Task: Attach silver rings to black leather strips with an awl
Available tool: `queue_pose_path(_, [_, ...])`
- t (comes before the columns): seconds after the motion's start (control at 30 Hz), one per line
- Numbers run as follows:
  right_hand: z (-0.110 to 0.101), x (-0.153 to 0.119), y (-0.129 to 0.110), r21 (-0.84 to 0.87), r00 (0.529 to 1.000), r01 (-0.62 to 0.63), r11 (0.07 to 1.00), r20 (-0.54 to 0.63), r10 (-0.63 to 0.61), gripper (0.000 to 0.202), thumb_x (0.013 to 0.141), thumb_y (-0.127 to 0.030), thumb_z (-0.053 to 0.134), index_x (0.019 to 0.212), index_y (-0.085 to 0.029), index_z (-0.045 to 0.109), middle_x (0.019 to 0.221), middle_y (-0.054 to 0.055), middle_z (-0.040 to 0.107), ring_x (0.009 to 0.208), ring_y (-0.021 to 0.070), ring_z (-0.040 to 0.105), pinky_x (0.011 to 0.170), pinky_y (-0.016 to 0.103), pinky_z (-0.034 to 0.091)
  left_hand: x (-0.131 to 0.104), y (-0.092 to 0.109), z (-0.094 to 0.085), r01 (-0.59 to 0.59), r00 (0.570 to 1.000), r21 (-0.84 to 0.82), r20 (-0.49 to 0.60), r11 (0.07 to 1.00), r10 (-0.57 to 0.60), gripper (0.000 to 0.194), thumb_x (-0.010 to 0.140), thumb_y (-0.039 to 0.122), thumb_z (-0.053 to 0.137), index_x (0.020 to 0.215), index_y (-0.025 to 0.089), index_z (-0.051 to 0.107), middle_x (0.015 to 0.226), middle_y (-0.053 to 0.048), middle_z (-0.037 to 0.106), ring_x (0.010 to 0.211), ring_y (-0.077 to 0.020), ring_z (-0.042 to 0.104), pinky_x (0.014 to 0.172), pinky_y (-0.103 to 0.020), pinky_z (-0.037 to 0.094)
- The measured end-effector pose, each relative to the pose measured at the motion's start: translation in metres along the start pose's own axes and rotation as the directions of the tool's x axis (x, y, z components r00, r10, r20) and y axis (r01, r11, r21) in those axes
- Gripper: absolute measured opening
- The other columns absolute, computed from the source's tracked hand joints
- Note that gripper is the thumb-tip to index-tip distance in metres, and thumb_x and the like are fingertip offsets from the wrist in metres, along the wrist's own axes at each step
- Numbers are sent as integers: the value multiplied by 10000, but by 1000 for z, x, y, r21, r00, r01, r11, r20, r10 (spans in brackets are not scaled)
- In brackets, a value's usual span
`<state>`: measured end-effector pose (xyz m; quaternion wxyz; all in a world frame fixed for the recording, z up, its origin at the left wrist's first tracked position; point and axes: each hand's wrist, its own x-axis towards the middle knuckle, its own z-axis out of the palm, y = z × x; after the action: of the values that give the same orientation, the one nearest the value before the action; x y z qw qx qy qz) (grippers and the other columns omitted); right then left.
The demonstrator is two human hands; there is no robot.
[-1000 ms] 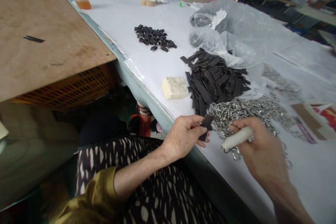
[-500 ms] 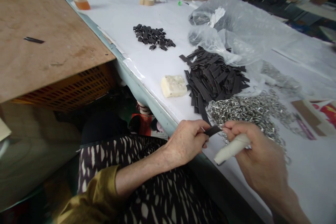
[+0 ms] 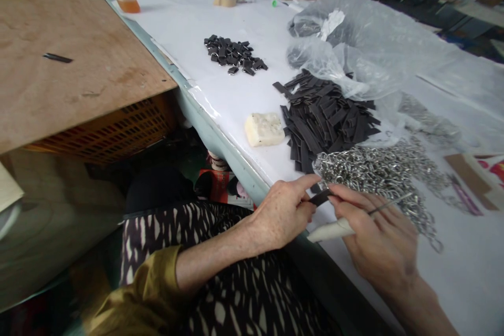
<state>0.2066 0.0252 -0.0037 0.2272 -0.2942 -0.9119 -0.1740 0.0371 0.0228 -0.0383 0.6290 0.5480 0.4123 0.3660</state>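
Note:
My left hand (image 3: 281, 212) pinches one end of a short dark strip (image 3: 321, 198) at the table's front edge. A small metal ring (image 3: 322, 185) sits at the strip, between the fingertips of both hands. The fingertips of my right hand (image 3: 376, 231) close on the other end of the strip. Across that palm lies a tool with a pale wrapped handle (image 3: 333, 231) and a thin metal shaft (image 3: 391, 203) pointing up and right. Just beyond are a heap of dark strips (image 3: 326, 115) and a pile of metal rings (image 3: 370, 168).
On the white table are a cream block (image 3: 264, 129), a pile of dark pieces with rings (image 3: 234, 55), clear plastic bags (image 3: 378, 47), a tape roll (image 3: 225, 0) and a bottle of orange liquid (image 3: 128, 0). A wooden board (image 3: 79, 58) lies at the left.
The tool in my right hand has swung round, its metal shaft now pointing away from the strip. The right fingertips have moved onto the strip and ring. The view has shifted slightly.

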Motion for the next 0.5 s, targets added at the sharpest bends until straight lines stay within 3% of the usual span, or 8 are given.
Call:
queue_pose_path(0.23, [2,-5,-3,50,999,-25,998,-40,27,214,750,-16,601,900,-150,531,973,172,658,800,263,632,694,399,494,5,-3,-1,148,987,-443,127,884,-101,576,711,148,577,1276,180,474,634,22,574,539,-114,567,485,-221,498])
queue_pose_path(0.37, [2,-13,-8,126,965,-250,960,-46,258,205,759,-69,637,885,-194,534,1071,106,638,856,201,628,735,337,481,7,3,-5,215,974,-557,179,802,-138,453,679,142,598,1132,144,590,632,-1,602,539,-126,602,495,-225,504])
queue_pose_path(0.5, [1,-12,-13,271,907,-402,874,-12,421,167,782,-135,639,800,-217,495,967,39,650,774,146,621,686,286,477,8,5,-8,232,972,-655,131,719,-195,377,627,152,628,1001,115,646,642,-28,648,562,-142,632,547,-250,523])
